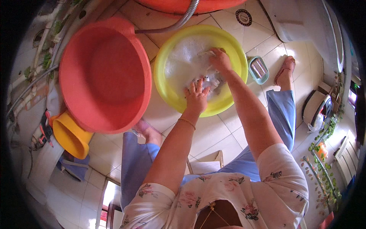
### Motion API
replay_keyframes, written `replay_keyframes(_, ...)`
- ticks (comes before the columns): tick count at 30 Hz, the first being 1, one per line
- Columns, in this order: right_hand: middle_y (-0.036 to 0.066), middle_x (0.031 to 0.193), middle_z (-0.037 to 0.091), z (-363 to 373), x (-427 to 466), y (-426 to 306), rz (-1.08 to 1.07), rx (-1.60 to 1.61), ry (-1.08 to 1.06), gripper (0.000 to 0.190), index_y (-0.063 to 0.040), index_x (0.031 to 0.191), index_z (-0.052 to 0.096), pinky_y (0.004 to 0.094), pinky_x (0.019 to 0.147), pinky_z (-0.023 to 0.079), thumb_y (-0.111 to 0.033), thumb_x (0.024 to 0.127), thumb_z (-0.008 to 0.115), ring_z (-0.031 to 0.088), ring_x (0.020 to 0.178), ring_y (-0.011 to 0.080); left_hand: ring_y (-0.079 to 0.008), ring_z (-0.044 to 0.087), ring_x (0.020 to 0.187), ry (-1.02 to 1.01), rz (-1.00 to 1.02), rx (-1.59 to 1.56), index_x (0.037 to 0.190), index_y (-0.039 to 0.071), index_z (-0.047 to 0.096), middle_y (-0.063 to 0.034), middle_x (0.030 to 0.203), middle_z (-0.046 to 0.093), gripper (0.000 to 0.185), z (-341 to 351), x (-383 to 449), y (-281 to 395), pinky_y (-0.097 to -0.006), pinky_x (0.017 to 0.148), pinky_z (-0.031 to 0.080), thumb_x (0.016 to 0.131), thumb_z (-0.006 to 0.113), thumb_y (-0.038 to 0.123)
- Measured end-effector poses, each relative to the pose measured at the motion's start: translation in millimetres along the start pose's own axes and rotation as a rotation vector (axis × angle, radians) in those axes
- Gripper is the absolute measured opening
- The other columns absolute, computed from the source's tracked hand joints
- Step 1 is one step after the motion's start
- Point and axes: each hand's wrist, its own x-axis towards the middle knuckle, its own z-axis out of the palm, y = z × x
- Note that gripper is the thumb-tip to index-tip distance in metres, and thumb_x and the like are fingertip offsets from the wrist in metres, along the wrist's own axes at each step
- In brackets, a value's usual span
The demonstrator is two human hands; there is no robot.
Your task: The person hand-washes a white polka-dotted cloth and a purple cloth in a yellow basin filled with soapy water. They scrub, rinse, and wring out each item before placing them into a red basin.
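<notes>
Both hands are in a yellow-green plastic basin point(239, 57) of foamy, cloudy water point(186, 51) on the tiled floor. My left hand point(197, 96) rests with fingers spread at the near side of the water, touching a wet, light-coloured cloth point(214, 83). Farther off and to the right, my right hand point(220, 59) has its fingers curled down at a pale strip of cloth near the basin's far right wall. Its fingertips are partly hidden, so its grip is unclear. Foam and water cover much of the cloth.
A large red basin point(107, 77) stands left of the yellow-green one, with a yellow scoop point(71, 134) below it. A teal soap dish point(258, 70) sits at the right. A grey corrugated hose point(183, 21) crosses beyond, near another red tub point(194, 5) and a floor drain point(243, 17).
</notes>
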Motion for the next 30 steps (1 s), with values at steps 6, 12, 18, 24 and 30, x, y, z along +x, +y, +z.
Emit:
replay_keyframes(6,0.005,0.124,0.052,-17,-107,-42,-0.668,-0.368,-0.015,0.043,-0.016,0.114,0.060,0.0420,0.094,0.036,-0.015,0.071,0.062,0.045,0.118,0.0255,-0.0366,0.044,0.119,0.476,-0.052,-0.459,0.127,0.014,0.048,-0.0132,0.129,0.048,0.042,56,10,-13,-0.0563,0.103,0.025,0.087,0.048,0.025)
replay_keyframes(12,0.005,0.115,0.054,20,-93,-51,-0.264,-0.370,-0.258,0.029,-0.025,0.103,0.062,0.0428,0.077,0.052,-0.030,0.075,0.062,0.047,0.109,0.0303,-0.0283,0.026,0.133,-0.023,0.046,0.206,0.137,0.015,0.037,-0.0122,0.142,0.034,0.051,9,17,7,-0.0497,0.106,0.026,0.089,0.046,0.029)
replay_keyframes(18,0.008,0.105,0.060,48,-61,-47,-0.198,-0.479,-0.263,0.025,-0.022,0.098,0.065,0.0408,0.072,0.053,-0.037,0.079,0.055,0.057,0.098,0.0293,-0.0331,0.026,0.133,-0.302,-0.180,-0.104,0.138,0.014,0.035,-0.0108,0.147,0.026,0.052,18,18,-1,-0.0510,0.104,0.026,0.089,0.044,0.028)
replay_keyframes(24,0.015,0.098,0.065,42,9,-60,0.195,-0.261,-0.373,0.035,-0.016,0.100,0.067,0.0406,0.077,0.051,-0.042,0.082,0.051,0.063,0.092,0.0280,-0.0328,0.023,0.135,-0.015,-0.255,-0.253,0.137,0.010,0.039,-0.0066,0.150,0.019,0.052,-3,17,10,-0.0478,0.102,0.031,0.092,0.045,0.035)
replay_keyframes(30,0.020,0.098,0.064,29,49,-28,0.295,0.503,-0.066,0.032,-0.002,0.101,0.063,0.0399,0.083,0.048,-0.026,0.084,0.052,0.061,0.094,0.0351,-0.0384,0.031,0.126,0.064,-0.118,-0.174,0.131,0.022,0.046,-0.0145,0.142,0.030,0.040,53,17,-12,-0.0464,0.102,0.032,0.091,0.045,0.030)
